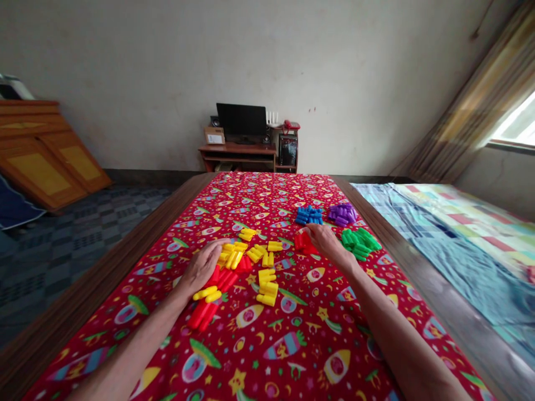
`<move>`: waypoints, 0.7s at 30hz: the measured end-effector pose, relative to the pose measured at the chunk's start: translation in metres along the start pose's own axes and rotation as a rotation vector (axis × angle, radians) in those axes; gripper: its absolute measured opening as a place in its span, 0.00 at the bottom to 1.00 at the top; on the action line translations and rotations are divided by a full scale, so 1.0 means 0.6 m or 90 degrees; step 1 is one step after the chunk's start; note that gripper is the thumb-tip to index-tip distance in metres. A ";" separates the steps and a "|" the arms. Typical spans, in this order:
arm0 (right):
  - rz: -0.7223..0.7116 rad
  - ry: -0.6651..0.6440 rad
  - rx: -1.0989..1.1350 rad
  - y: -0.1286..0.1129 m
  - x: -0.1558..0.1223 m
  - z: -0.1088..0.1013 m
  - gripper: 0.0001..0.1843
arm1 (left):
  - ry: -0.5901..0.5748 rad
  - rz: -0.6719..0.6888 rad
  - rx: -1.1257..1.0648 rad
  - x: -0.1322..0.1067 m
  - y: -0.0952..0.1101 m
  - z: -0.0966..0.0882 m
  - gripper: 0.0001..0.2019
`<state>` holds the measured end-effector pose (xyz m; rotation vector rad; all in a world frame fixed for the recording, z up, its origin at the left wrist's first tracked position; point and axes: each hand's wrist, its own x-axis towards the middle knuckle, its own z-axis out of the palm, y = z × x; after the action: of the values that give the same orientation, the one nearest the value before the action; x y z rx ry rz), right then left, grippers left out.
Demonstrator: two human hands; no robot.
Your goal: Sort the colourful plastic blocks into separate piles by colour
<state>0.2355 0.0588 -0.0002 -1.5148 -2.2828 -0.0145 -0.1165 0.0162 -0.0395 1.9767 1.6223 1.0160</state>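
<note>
My left hand [203, 264] lies against the left side of a loose pile of yellow plastic pieces [233, 257], its fingers stretched out along the edge and its fingertips partly hidden. Each piece looks like short rounded pegs joined side by side. Red pieces [207, 312] lie mixed in below that hand. My right hand [326, 241] reaches down over a small red group [304, 243], fingers closed together at the red pieces. Just beyond it sit a blue pile [309, 215] and a purple pile [343, 214]; a green pile [360, 243] is to its right.
A red patterned cloth [292, 365] covers the long dark wooden table [165, 214]. More yellow pieces [267, 288] lie mid-table. Beyond its far end, a desk [240, 149] carries a monitor [241, 122]. A bed [443, 239] stands right, a wooden cabinet [45, 153] left.
</note>
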 end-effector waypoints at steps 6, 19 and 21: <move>-0.085 0.091 0.084 -0.030 -0.001 -0.026 0.15 | -0.002 0.007 -0.002 -0.002 -0.005 0.001 0.29; -0.293 -0.029 0.101 -0.167 -0.033 -0.005 0.11 | -0.084 0.261 0.274 -0.025 0.063 0.020 0.16; -0.287 -0.042 0.089 -0.162 -0.035 -0.004 0.11 | -0.080 0.271 0.273 -0.027 0.071 0.023 0.13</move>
<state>0.1570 -0.0006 0.0150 -0.9221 -2.5699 0.0683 -0.0785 -0.0081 -0.0240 2.6961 1.4750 0.6931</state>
